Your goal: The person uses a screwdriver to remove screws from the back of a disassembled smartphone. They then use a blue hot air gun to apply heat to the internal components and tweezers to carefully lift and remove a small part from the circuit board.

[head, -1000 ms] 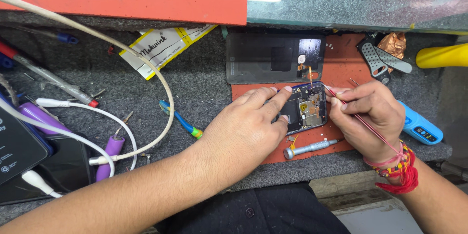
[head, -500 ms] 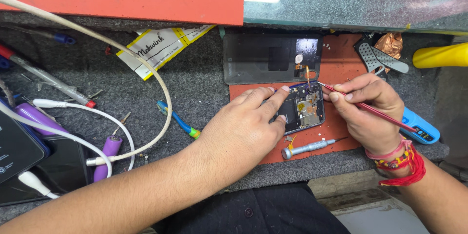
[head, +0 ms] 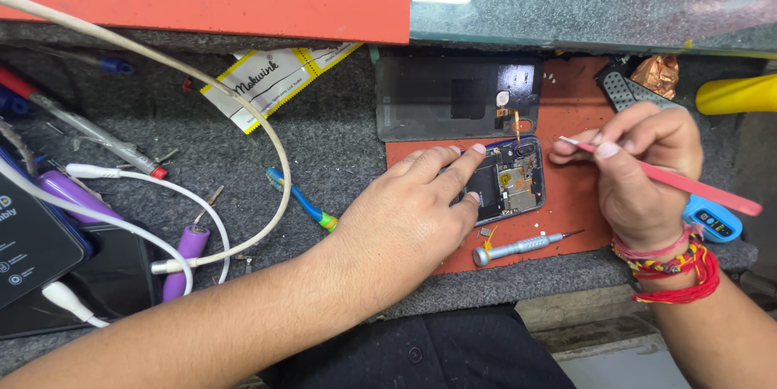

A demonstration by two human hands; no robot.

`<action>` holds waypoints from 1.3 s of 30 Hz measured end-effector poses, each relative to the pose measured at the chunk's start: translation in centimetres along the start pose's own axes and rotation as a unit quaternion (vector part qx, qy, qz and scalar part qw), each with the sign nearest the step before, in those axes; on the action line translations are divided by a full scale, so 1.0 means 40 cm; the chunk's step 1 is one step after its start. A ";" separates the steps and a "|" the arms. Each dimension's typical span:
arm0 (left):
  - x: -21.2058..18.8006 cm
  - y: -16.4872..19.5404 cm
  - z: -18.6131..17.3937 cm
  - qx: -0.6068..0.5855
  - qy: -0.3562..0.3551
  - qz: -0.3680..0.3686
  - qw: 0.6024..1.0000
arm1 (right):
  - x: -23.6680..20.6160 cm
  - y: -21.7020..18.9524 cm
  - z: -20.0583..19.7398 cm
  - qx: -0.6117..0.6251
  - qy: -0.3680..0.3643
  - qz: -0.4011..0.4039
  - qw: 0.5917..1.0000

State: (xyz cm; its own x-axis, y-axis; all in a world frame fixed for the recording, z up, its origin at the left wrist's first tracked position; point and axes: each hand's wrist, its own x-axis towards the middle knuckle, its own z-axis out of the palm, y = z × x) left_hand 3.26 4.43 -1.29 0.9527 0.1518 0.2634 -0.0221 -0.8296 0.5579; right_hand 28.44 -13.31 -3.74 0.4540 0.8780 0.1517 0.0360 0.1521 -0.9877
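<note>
Orange rubber work mat (head: 579, 211) lies on the grey felt bench, and every place below is given from it. On its left half sits the opened dark smartphone (head: 508, 181), back removed, circuit board and copper-coloured parts showing. The left hand (head: 405, 223) lies flat over the mat's left edge, not clenched around anything; 2 fingertips (head: 476, 148) press on the phone's left side and pin it down. The right hand (head: 643, 170) hovers over the mat's right half, pinching a thin pink plastic pry tool (head: 672, 182) between thumb and fingers, its tip pointing left toward the phone's top right corner, just short of it. Red and yellow thread bands (head: 676, 263) circle that wrist.

At the mat's front edge, just below the phone, lies a small silver precision screwdriver (head: 522, 245). Across the mat's far edge rests the detached dark glossy back cover (head: 453, 97), joined to the phone by a thin orange flex strip (head: 516, 123). Off the mat's right edge, partly behind the right hand, is a small blue device (head: 711, 219). Left of the mat lie a blue and green toothbrush (head: 303, 201), a looping cream cable (head: 275, 154) and a purple cylindrical tool (head: 188, 247).
</note>
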 end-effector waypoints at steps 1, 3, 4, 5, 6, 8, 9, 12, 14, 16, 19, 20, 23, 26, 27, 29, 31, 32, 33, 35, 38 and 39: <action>0.000 0.000 0.001 0.000 0.001 0.000 1.000 | 0.002 -0.006 0.005 -0.021 0.003 -0.003 1.000; -0.001 0.000 0.002 -0.002 0.003 -0.001 1.000 | 0.005 -0.023 0.021 -0.077 0.005 0.001 0.997; -0.001 0.000 0.002 -0.003 0.003 -0.001 1.000 | 0.009 -0.038 0.029 -0.111 0.005 0.008 0.994; -0.002 0.000 0.003 -0.005 0.002 -0.001 1.000 | 0.013 -0.055 0.037 -0.247 -0.014 -0.007 0.969; -0.002 0.000 0.003 -0.006 0.003 -0.001 1.000 | 0.018 -0.071 0.047 -0.378 -0.033 -0.022 0.925; -0.002 0.000 0.003 0.000 0.006 0.001 1.000 | 0.035 -0.096 0.070 -0.532 -0.078 -0.048 0.842; -0.002 -0.001 0.003 0.003 0.008 0.002 1.000 | 0.046 -0.101 0.085 -0.563 -0.104 -0.057 0.818; -0.001 0.001 0.004 -0.004 0.017 0.003 1.000 | 0.080 -0.133 0.111 -0.611 -0.156 -0.068 0.773; -0.002 0.000 0.004 0.003 0.017 0.005 1.000 | 0.102 -0.150 0.124 -0.630 -0.180 -0.078 0.752; -0.002 0.000 0.004 0.001 0.019 0.005 1.000 | 0.118 -0.166 0.134 -0.653 -0.200 -0.094 0.725; -0.002 0.002 0.005 -0.010 0.023 0.004 1.000 | 0.138 -0.173 0.150 -0.695 -0.224 -0.102 0.675; -0.002 0.001 0.005 -0.008 0.024 0.005 1.000 | 0.141 -0.175 0.156 -0.711 -0.226 -0.102 0.658; -0.004 0.001 0.005 -0.002 0.029 0.006 1.000 | 0.142 -0.175 0.169 -0.744 -0.230 -0.104 0.618; -0.004 0.001 0.006 -0.004 0.035 0.006 0.999 | 0.143 -0.173 0.167 -0.740 -0.229 -0.108 0.624; -0.005 0.002 0.007 -0.006 0.036 0.006 0.999 | 0.144 -0.173 0.161 -0.727 -0.231 -0.109 0.637; -0.003 0.002 0.009 -0.006 0.035 0.005 0.999 | 0.141 -0.174 0.145 -0.693 -0.221 -0.098 0.679; -0.003 0.001 0.010 -0.006 0.032 0.005 0.999 | 0.131 -0.182 0.121 -0.646 -0.198 -0.073 0.733; -0.003 0.000 0.009 -0.009 0.030 0.005 1.000 | 0.123 -0.187 0.106 -0.619 -0.169 -0.051 0.765; -0.002 0.000 0.009 -0.011 0.028 0.006 1.000 | 0.113 -0.194 0.090 -0.590 -0.139 -0.027 0.795; -0.003 -0.001 0.007 -0.009 0.024 0.006 1.000 | 0.092 -0.201 0.057 -0.503 -0.082 0.020 0.860; -0.003 -0.004 0.004 -0.006 0.023 0.011 1.000 | 0.053 -0.181 0.021 -0.338 -0.034 0.080 0.937; -0.004 -0.005 0.003 -0.006 0.023 0.013 1.000 | 0.038 -0.171 0.012 -0.294 -0.038 0.089 0.951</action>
State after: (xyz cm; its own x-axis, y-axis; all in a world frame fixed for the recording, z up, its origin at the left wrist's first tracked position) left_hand 3.16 4.51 -1.55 0.9368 0.1555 0.3133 -0.0496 -0.8275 0.5593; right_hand 28.44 -12.79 3.28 0.4344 0.8998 -0.0406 0.4654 -0.2628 -0.8452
